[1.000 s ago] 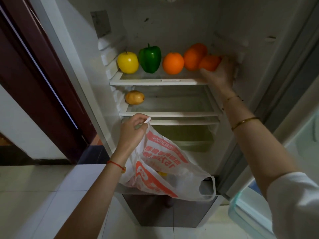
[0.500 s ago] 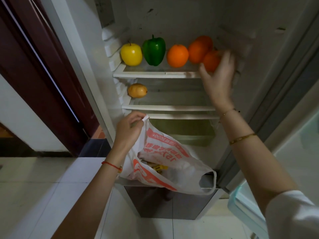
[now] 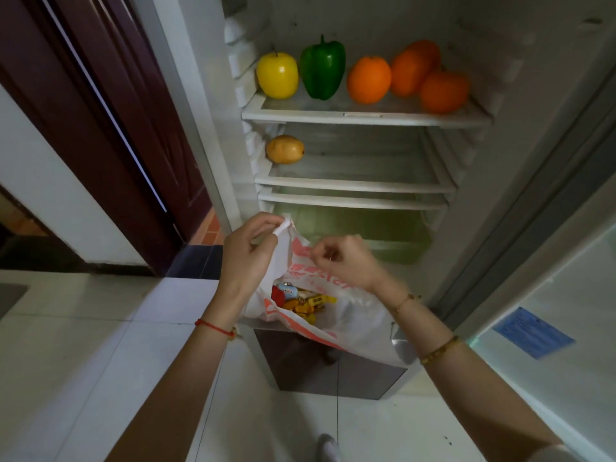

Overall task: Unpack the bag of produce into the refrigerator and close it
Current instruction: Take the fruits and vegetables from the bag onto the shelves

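Leaving the oranges (image 3: 443,91), right hand (image 3: 345,261) now pinches the bag (image 3: 350,315) — left hand (image 3: 246,258) still gripping it

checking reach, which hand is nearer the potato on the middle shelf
Left. The left hand grips the bag handle below the potato; the right hand is lower and further right.

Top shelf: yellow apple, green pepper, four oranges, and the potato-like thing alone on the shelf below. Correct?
Not quite. The head view shows three oranges on the top shelf, not four. The rest holds: yellow apple, green pepper, and the potato-like item alone on the shelf below.
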Action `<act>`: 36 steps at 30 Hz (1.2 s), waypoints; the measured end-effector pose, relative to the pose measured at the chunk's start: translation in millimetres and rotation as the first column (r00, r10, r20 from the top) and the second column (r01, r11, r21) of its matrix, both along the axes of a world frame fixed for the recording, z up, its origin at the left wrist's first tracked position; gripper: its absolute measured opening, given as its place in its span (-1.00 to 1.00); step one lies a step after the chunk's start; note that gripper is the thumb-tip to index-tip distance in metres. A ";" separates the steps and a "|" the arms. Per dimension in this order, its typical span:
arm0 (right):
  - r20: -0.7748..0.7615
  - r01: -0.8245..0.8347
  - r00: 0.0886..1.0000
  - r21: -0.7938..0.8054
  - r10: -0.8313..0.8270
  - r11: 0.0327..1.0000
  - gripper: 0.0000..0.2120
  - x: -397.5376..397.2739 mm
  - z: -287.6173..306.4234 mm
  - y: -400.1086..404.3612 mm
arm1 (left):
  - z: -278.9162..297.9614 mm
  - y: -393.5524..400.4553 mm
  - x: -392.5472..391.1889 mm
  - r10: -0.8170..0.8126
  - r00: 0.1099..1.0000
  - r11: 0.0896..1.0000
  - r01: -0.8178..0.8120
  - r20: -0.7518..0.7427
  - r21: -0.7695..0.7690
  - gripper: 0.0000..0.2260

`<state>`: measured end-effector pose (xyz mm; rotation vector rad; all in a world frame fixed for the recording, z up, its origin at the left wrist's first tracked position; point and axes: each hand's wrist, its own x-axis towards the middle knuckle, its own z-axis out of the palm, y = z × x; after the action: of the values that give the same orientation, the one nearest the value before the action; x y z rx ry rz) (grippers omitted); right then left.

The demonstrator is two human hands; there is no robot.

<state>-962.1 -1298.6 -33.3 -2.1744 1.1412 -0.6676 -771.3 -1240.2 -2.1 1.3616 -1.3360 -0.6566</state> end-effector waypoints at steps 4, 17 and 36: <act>-0.160 -0.065 0.983 0.139 0.087 0.988 -0.87 19.8 -43.0 0.4 | -5.3 13.4 7.3 0.015 1.000 0.999 -0.015 -0.012 -0.029 -0.66; -0.356 -0.078 0.910 0.357 0.213 0.931 -0.57 74.0 -113.3 -4.0 | -21.5 16.2 23.3 0.039 0.998 0.998 -0.041 -0.045 -0.040 -0.66; -0.569 -0.218 0.776 0.165 0.273 0.962 -0.74 117.3 -135.7 -8.8 | -23.8 -4.0 37.7 0.073 0.997 0.997 -0.072 0.029 -0.020 -0.69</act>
<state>-844.8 -1307.4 -168.9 -2.4664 1.1070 0.2038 -733.6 -1244.1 -25.9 1.4024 -1.3066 -0.5754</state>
